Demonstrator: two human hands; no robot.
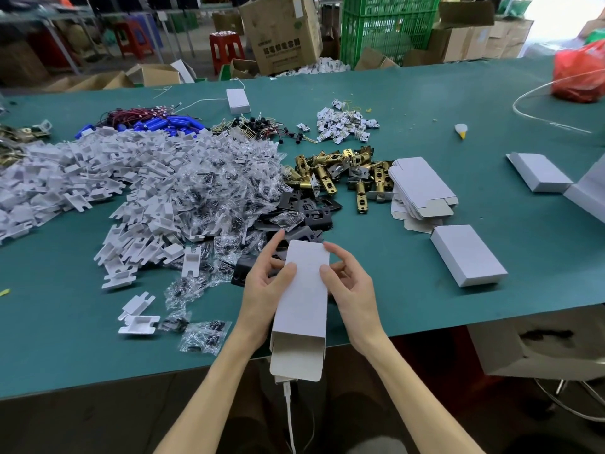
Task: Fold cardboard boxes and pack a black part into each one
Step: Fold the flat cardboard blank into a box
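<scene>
I hold a long white cardboard box (302, 303) above the table's near edge, its near end open with the flap hanging toward me. My left hand (265, 283) grips its left side with the thumb on top. My right hand (350, 283) grips the right side, thumb on the top face, fingers curled by the far end. Just beyond the box lies a pile of black plates (311, 214). A stack of flat unfolded boxes (420, 188) lies to the right of the brass latches. A closed white box (466, 258) rests at my right.
The green table (425, 103) carries heaps of white plastic inserts (98, 172), clear screw bags (222, 188), brass latches (340, 172) and blue cells (170, 124). More white boxes (537, 172) sit at the far right. A red bag (581, 73) lies at the back right.
</scene>
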